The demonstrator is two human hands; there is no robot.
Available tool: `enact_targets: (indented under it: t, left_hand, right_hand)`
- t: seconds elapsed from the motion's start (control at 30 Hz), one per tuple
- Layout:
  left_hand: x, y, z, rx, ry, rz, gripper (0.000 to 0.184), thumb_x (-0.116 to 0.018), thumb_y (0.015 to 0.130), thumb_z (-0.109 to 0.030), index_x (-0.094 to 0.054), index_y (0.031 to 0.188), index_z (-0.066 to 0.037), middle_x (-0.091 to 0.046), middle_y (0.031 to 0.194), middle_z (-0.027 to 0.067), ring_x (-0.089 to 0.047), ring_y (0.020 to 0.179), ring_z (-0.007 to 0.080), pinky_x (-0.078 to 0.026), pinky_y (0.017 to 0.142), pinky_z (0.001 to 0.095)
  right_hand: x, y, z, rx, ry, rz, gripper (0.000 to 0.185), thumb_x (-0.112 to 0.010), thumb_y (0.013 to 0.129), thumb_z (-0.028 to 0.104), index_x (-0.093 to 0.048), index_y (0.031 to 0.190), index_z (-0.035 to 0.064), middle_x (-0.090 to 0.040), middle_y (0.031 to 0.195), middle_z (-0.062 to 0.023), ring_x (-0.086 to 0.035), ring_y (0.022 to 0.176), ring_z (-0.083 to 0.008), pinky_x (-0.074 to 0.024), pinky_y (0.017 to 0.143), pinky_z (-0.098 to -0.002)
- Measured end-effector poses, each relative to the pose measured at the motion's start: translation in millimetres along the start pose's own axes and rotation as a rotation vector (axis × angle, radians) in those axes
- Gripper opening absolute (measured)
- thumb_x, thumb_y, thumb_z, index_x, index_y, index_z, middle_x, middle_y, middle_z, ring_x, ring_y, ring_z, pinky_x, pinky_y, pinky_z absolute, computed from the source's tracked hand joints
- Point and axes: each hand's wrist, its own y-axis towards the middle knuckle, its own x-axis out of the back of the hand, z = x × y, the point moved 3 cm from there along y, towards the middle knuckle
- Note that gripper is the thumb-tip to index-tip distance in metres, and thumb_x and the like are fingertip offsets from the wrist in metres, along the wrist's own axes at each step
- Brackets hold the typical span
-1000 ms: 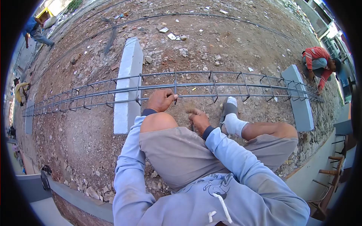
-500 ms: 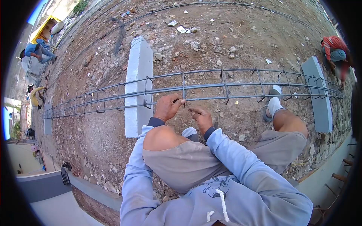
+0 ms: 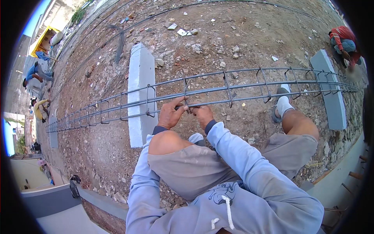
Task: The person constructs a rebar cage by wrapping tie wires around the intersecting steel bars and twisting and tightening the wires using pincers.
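A long rebar cage (image 3: 210, 89) of thin bars and square stirrups lies across two pale blocks, one at left (image 3: 137, 93) and one at right (image 3: 329, 89). My left hand (image 3: 171, 113) pinches the near bar where a stirrup crosses it, just right of the left block. Touching the same joint from the right is my right hand (image 3: 202, 115), its fingers pressed together. Whatever small thing is between those fingertips is too small to make out.
A co-worker in red (image 3: 344, 43) crouches near the cage's right end. Another in blue (image 3: 34, 73) and one in yellow (image 3: 40, 108) are at far left. Long loose bars (image 3: 152, 17) lie on the rubble ground beyond. My bent legs are below the cage.
My right hand has moved left and up to the joint beside my left hand, which stays at the bar. The view has shifted, and my right-side foot is farther out than at first.
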Motion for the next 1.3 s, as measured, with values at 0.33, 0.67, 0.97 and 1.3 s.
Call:
enact_targets:
  t: [0.33,0.67,0.97,1.3]
  left_hand:
    - [-3,3,9,0.011,-0.131,-0.006,0.025,-0.07,0.081,-0.011,-0.066,0.106,-0.008,-0.068,0.086,0.0072,-0.062,0.082,0.0134,-0.048,0.074,0.0279]
    - [-7,6,14,-0.028,-0.17,-0.037,0.015,-0.069,0.078,-0.007,-0.071,0.093,-0.005,-0.065,0.088,0.007,-0.061,0.085,0.0164,-0.048,0.075,0.0291]
    - [-3,5,1,-0.181,0.041,-0.042,0.018,-0.068,0.081,-0.016,-0.072,0.097,-0.009,-0.062,0.09,0.0082,-0.059,0.089,0.0242,-0.046,0.08,0.0337]
    - [-3,-5,-1,-0.242,0.004,-0.038,0.019,-0.064,0.084,-0.022,-0.071,0.099,-0.011,-0.062,0.099,0.0105,-0.056,0.099,0.0265,-0.043,0.086,0.0384]
  right_hand:
    - [-1,-12,-3,0.007,-0.316,-0.135,0.019,-0.061,0.083,0.013,-0.07,0.095,0.0005,-0.066,0.076,-0.009,-0.059,0.07,-0.0172,-0.0454,0.065,-0.0314]
    - [-17,-36,27,0.501,-0.887,-0.155,0.023,-0.059,0.087,0.025,-0.066,0.094,0.0043,-0.064,0.084,-0.0205,-0.061,0.08,-0.0372,-0.048,0.072,-0.045]
    - [-23,-30,24,0.452,-1.03,-0.247,0.023,-0.059,0.088,0.023,-0.063,0.079,0.0019,-0.063,0.078,-0.0207,-0.059,0.074,-0.04,-0.0465,0.066,-0.0481]
    - [-25,-32,29,0.441,-1.108,-0.245,0.025,-0.056,0.089,0.025,-0.064,0.083,0.003,-0.064,0.082,-0.0214,-0.062,0.077,-0.0403,-0.0487,0.07,-0.0491]
